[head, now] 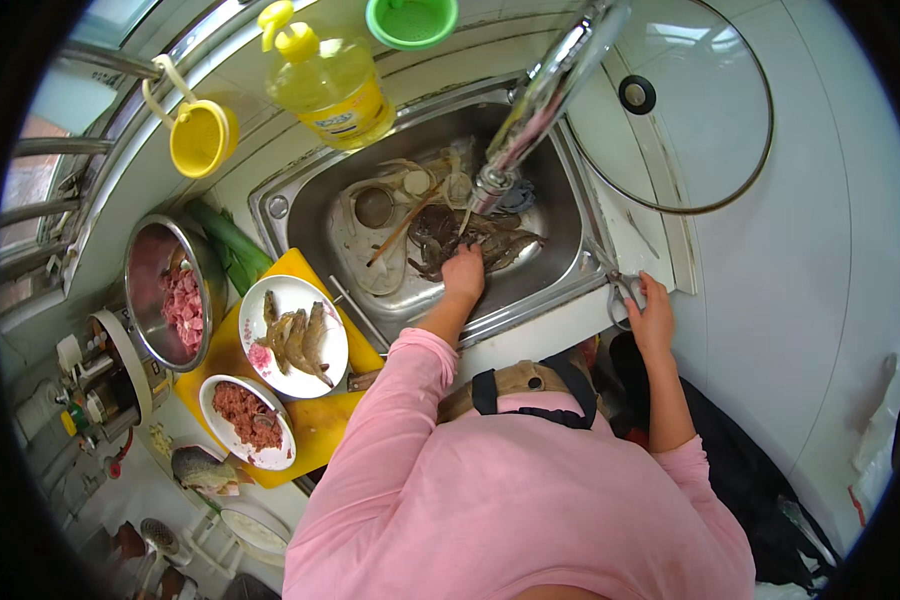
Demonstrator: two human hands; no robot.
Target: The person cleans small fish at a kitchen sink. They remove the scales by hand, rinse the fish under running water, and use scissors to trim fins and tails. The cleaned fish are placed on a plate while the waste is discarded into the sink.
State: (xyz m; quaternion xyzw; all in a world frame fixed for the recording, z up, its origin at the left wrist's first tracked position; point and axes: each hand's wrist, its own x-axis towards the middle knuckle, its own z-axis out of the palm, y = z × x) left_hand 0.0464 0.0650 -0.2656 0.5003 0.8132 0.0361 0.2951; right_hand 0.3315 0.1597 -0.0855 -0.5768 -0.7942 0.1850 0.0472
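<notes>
My left hand (465, 271) reaches down into the stainless steel sink (315, 300), its fingers at a heap of raw shrimp (506, 244) under the faucet spout (491, 189). The fingertips are partly hidden, so I cannot tell whether they grip a shrimp. By the sink's right front corner, my right hand (652, 315) has its fingers around the handles of metal scissors (619, 298). The blades point toward the sink. Several more whole shrimp (300, 337) lie on a white plate with pink flowers (289, 388), to the left of the sink.
The plate and a white dish (289, 454) of minced meat (240, 412) rest on a yellow cutting board (319, 427). Beyond are a steel bowl (214, 281) of meat chunks and a green leek (229, 232). A yellow soap bottle (337, 97) stands behind the sink; a glass lid (697, 112) is right.
</notes>
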